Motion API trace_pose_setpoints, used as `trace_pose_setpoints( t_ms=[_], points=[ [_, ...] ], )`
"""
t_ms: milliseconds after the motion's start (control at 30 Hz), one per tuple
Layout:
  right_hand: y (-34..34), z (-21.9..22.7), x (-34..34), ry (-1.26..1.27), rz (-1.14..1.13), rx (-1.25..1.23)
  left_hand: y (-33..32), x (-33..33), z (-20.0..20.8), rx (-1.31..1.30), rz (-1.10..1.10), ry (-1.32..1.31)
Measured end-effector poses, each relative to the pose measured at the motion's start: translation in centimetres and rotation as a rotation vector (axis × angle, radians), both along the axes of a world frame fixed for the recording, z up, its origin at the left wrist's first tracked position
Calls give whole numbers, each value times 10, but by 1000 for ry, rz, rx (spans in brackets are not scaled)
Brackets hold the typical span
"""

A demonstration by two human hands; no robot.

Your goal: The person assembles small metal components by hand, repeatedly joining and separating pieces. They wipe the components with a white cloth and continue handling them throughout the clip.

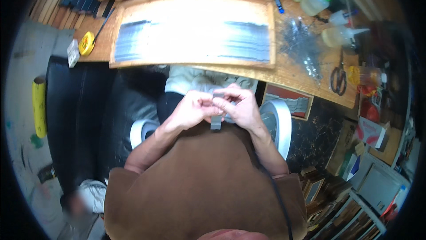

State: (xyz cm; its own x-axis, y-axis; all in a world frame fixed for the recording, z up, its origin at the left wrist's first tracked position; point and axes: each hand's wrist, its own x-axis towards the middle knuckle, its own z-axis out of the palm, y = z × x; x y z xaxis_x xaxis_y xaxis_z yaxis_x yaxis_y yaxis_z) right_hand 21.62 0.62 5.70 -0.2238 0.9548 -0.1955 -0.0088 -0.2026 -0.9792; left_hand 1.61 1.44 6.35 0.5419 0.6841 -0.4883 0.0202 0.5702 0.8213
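"What have you got there?"

"A narrow grey strip point(215, 123), just in front of my brown top point(206, 169), its near end poking out below my fingers. My right hand point(244, 107) has thumb and fingers closed on it; my left hand point(188, 110) is bunched at its side, though I cannot tell whether that one pinches."

"How would it handle?"

"Light, I'd guess, thin and fairly stiff, maybe slick-faced and easily bent. I'd hold the long edges."

"Any writing?"

"None I can make out on the strip. Beyond the wooden tray point(272, 40), the yellow tape measure point(87, 43) has a dark, illegible mark. Far right, a white box point(371, 132) bears reddish printing."
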Motion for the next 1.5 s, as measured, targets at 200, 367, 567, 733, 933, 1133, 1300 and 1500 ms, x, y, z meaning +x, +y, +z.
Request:
trace_pose_setpoints(
  t_ms=[200,367,567,733,933,1133,1300,1500],
  points=[
    [-2,-23,5,-138,108,-147,-3,-4,-29,-68,-88,30],
    [-13,-50,4,-35,-49,-135,-12,2,-55,-68,-57,-63],
    [-17,-67,-1,65,-160,-177,-15,7,-62,-5,-60,-124],
    [-18,-80,7,-129,-112,2,-15,6,-72,-121,-80,-101],
    [-12,-61,16,-270,-19,-50,-19,14,-72,-134,-31,-42],
    [-10,-111,47,-1052,-176,73,-7,1,-89,-145,67,-9],
    [0,-101,53,-563,-228,-36,-6,6,-98,-174,95,26],
    [-5,-74,33,-428,38,411,-8,17,-102,-71,74,31]
  ],
)
